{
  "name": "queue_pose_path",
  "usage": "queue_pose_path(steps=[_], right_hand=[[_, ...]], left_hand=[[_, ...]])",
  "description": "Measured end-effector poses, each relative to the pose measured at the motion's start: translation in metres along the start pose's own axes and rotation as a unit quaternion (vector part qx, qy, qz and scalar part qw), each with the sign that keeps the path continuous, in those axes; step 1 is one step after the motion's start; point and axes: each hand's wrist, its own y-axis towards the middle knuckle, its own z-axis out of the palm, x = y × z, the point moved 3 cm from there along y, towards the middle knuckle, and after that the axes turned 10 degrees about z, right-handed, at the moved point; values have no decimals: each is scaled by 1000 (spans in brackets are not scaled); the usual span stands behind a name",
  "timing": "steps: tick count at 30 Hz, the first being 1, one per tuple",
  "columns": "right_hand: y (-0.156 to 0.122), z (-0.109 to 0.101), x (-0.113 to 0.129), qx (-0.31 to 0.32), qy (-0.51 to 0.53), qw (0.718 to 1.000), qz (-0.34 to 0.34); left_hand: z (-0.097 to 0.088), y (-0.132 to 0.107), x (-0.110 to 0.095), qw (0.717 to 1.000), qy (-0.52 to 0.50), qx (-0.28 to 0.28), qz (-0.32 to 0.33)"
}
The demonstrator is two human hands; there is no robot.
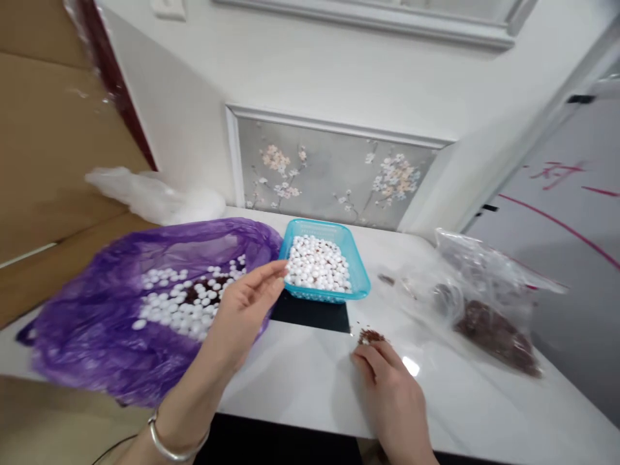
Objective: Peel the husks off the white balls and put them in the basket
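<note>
My left hand (pixel 245 310) hovers at the mouth of a purple plastic bag (pixel 97 336), with its fingers pinched together near the rim of a turquoise basket (pixel 361 284). What the fingertips hold is too small to make out. White beads mixed with dark brown bits (pixel 186 300) lie in the bag, and the basket is full of white beads (pixel 317 265). My right hand (pixel 390 387) rests on the white table (pixel 300 381), its curled fingertips touching a small heap of brown bits (pixel 371 336).
A clear plastic bag (pixel 484 303) with brown bits lies at the right. A dark square pad (pixel 310 313) sits under the basket. Crumpled white plastic (pixel 155 194) lies at the back left by brown cardboard (pixel 48 148). A silver bracelet (pixel 169 445) is on my left wrist.
</note>
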Motion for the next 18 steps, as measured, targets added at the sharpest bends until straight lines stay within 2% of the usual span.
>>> queue_pose_path(steps=[2,5,7,9,11,12,15,18], right_hand=[[-2,1,-2,-26,17,1000,-4],[-6,-1,-1,-82,54,995,0],[-9,-1,4,-105,92,990,-6],[-13,2,12,-95,143,985,-34],[-17,7,21,-70,190,977,-64],[-19,10,26,-59,206,974,-75],[-23,14,35,-40,232,968,-84],[-25,14,38,-27,254,964,-77]], left_hand=[[-21,-1,-6,998,54,-17,12],[-67,7,-14,977,192,-77,44],[-97,15,-15,938,334,-76,59],[-117,21,-8,878,474,-20,58],[-128,23,3,836,547,29,45],[-130,23,9,827,560,42,35],[-128,21,23,810,583,62,16],[-123,20,27,800,594,76,17]])
